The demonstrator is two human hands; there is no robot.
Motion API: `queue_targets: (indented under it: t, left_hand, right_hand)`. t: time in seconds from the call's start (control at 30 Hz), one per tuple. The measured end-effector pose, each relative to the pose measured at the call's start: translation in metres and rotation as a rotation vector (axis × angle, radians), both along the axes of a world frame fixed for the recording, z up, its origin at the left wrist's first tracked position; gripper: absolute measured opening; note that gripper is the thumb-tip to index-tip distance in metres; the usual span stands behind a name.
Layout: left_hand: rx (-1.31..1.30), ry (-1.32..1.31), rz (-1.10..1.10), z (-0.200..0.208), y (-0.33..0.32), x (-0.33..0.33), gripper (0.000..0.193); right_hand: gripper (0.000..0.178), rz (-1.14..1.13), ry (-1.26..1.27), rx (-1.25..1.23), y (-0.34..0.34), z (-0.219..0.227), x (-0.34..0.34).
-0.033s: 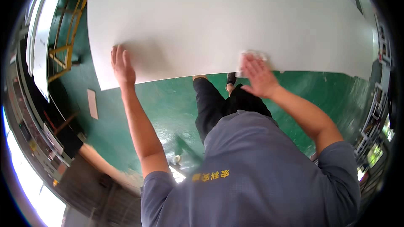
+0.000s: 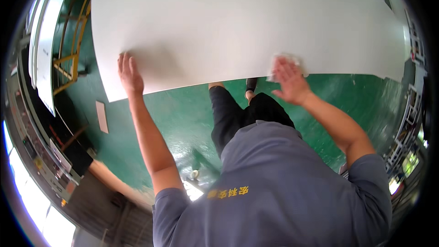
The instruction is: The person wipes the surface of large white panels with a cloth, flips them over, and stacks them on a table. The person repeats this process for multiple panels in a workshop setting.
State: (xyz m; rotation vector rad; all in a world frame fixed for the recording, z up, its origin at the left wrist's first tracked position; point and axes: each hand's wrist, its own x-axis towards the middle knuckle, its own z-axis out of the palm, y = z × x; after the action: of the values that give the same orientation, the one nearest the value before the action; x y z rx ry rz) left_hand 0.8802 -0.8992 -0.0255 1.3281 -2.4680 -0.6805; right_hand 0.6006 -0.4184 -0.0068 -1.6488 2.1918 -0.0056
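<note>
A large white panel (image 2: 238,23) lies flat in front of me and fills the upper part of the view. My left hand (image 2: 130,74) rests flat on it near its near-left corner, fingers together and pointing away. My right hand (image 2: 289,81) presses a crumpled white cloth (image 2: 287,60) against the panel's near edge, fingers spread over it. Below the panel I see my dark trousers (image 2: 238,114) and grey shirt (image 2: 274,187).
The floor (image 2: 183,114) is green and glossy. A small white rectangular piece (image 2: 101,116) lies on it at the left. A yellow metal frame (image 2: 68,64) and long white panels (image 2: 43,41) stand at the far left. Racks and equipment (image 2: 407,146) line the right side.
</note>
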Motion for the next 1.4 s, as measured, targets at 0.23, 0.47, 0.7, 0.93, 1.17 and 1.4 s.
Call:
queue_targets:
  t: [0.23,0.47,0.7,0.93,1.17,1.4]
  left_hand:
    - [-0.165,-0.244,-0.113,-0.018,0.012,-0.019,0.077]
    - [-0.301,-0.369,-0.294,-0.029,0.007,-0.054,0.080]
    - [-0.387,-0.373,-0.612,-0.018,0.038,-0.179,0.081]
    - [-0.351,-0.282,-0.883,-0.003,0.145,-0.319,0.082]
    - [-0.386,-0.253,-0.908,-0.002,0.230,-0.411,0.083]
    - [-0.409,-0.241,-0.923,-0.005,0.199,-0.394,0.078]
  right_hand:
    - [0.074,-1.085,0.237,-0.052,0.164,-0.042,-0.159]
    - [0.090,-0.295,-0.237,-0.435,-0.181,-0.007,0.100]
    - [0.081,-0.503,-0.082,-0.310,-0.093,0.003,0.052]
    - [0.078,-1.043,0.336,-0.100,0.129,-0.025,-0.146]
    - [0.076,-1.364,0.548,-0.065,0.311,-0.040,-0.315]
    - [0.076,-0.852,-0.039,-0.430,0.038,-0.029,-0.144]
